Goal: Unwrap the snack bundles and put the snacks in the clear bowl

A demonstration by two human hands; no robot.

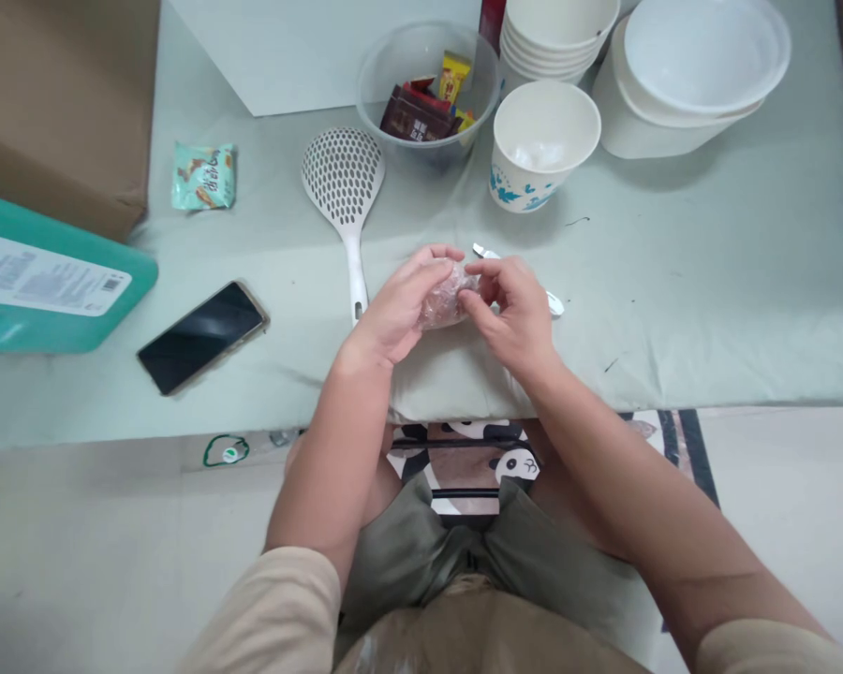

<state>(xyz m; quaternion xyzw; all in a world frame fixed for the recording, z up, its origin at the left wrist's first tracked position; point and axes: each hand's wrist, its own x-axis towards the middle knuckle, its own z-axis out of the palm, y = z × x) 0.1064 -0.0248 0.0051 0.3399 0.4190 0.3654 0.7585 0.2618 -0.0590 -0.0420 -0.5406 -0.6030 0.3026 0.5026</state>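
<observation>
A small bundle in crinkled clear plastic wrap [444,301] is held between my two hands above the table's front edge. My left hand [404,304] cups it from the left, with fingers curled round it. From the right, my right hand [510,304] pinches the plastic between thumb and fingertips. What lies inside the wrap is hard to make out. Behind my right hand lies a slim tool with a metal tip [484,251], its middle hidden. To the left of my left hand rests a white slotted skimmer [344,178], its handle end near my wrist.
A clear bowl [369,89] of wrapped snacks, a paper cup [534,187], stacked cups [554,42] and white tubs [650,136] stand at the back. On the left are a phone [203,337], a snack packet [203,176], a green jug [77,323] and a cardboard box [63,103].
</observation>
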